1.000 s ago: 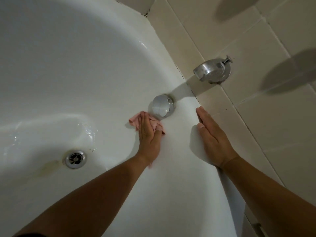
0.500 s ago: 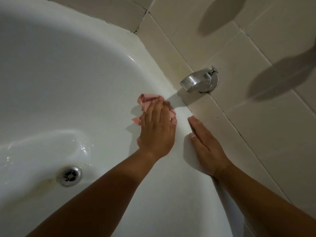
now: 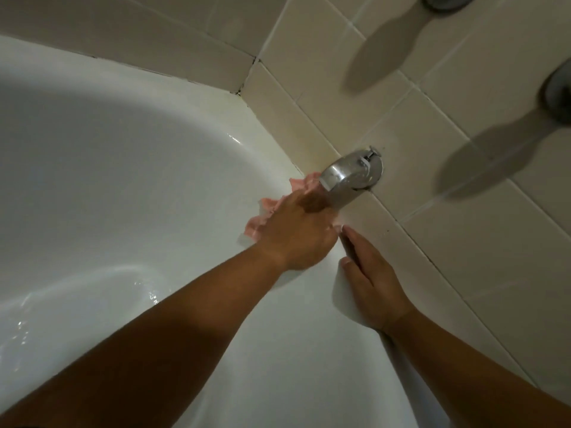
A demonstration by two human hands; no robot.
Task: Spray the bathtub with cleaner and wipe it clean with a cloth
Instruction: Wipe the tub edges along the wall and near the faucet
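- Bathtub: white and curved, filling the left and lower parts of the view. Its flat rim runs along the beige tiled wall and turns at the corner near the top centre.
- Edges: a dark, stained grout line marks where the rim meets the tiles, darkest at the corner.
- Open room: the basin spreads wide and bare to the left of both arms. Low down on the left it carries a glistening wet patch.
- Tight spot: a metal spout juts from the wall over the rim, and the space beneath it is narrow.
- Cloth: pink and bunched, lying on the tub's inner slope just below the rim, right under the spout. Its folds show to the left of and beyond the hand covering it.
- Left hand: palm down on the cloth and pressing it against the tub, with fingers stretched forward. The fingertips are hidden behind the spout, and the hand is a little blurred.
- Right hand: flat and relaxed with straight fingers, resting on the rim by the tiles. It holds nothing, and its fingertips nearly meet the left hand.
- Two long shadows fall across the tiles at upper right, below dark fittings cut off by the frame's edge.
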